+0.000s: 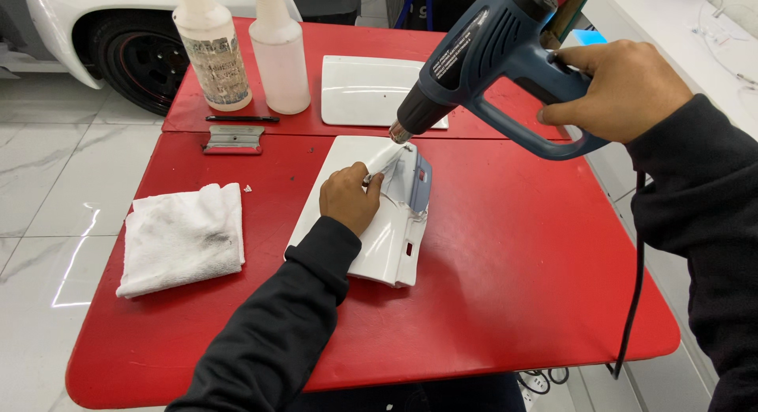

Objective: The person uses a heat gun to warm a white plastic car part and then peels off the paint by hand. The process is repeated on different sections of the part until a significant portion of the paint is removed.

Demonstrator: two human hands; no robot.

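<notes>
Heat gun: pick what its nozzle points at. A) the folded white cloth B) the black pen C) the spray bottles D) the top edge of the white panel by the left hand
D: the right hand holds the blue heat gun with its nozzle angled down at the white panel, just above where the left hand pulls at film.

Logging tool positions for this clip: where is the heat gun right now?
In the head view, the heat gun is up in the right hand, nozzle angled down at the white panel that the left hand holds on the red table.
</notes>
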